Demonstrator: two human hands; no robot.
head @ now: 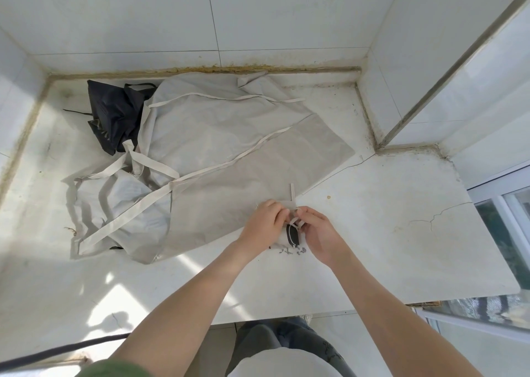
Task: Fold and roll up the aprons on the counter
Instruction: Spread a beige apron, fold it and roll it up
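Head view: small rolled grey cloth bundle [292,234] pinched by left hand [265,222] and right hand [318,233] on pale stone counter [387,233]; spread beige apron [229,136] and crumpled black apron [114,116] behind, not yet folded.

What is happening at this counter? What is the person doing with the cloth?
A person stands at a white counter and works on a small rolled bundle near its front. The left hand and right hand both pinch a beige strap at the top of the bundle, apparently tying it. Behind them, a large beige apron lies spread out, not yet folded. A black apron lies crumpled at the back left.
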